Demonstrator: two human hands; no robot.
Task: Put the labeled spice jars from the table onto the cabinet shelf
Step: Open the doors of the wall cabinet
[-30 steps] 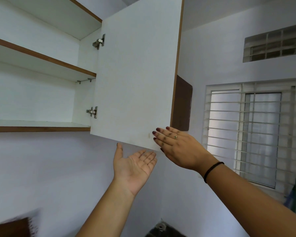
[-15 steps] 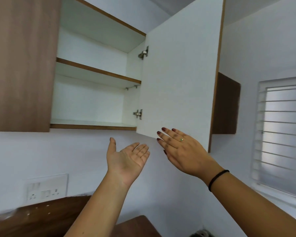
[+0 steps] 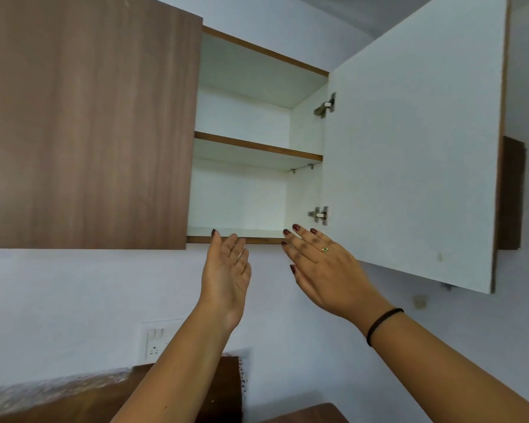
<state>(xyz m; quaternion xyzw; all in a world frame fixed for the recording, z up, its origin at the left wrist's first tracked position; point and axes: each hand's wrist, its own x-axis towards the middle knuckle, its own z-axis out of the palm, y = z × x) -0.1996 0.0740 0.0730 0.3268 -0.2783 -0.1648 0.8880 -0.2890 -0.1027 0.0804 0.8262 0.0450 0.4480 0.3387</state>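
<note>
A wall cabinet hangs above me with its right door (image 3: pixel 416 148) swung wide open, white inside face toward me. Inside I see a bare lower shelf (image 3: pixel 239 232) and a bare middle shelf (image 3: pixel 257 146). My left hand (image 3: pixel 226 276) is raised just below the lower shelf's front edge, fingers apart, holding nothing. My right hand (image 3: pixel 321 267) is beside it, below the door's hinge side, also spread with nothing in it; it wears a ring and a black wristband. No spice jars or table top with jars are in view.
The cabinet's left door (image 3: pixel 86 123) is closed, brown wood grain. A white switch and socket plate (image 3: pixel 159 340) sits on the wall below. Brown wooden furniture (image 3: pixel 196 389) shows at the bottom edge. The open door juts out at head height on the right.
The view has swung left, bringing the closed left door into sight. My right hand has left the open door's lower edge; both hands now sit nearer the lower shelf's front.
</note>
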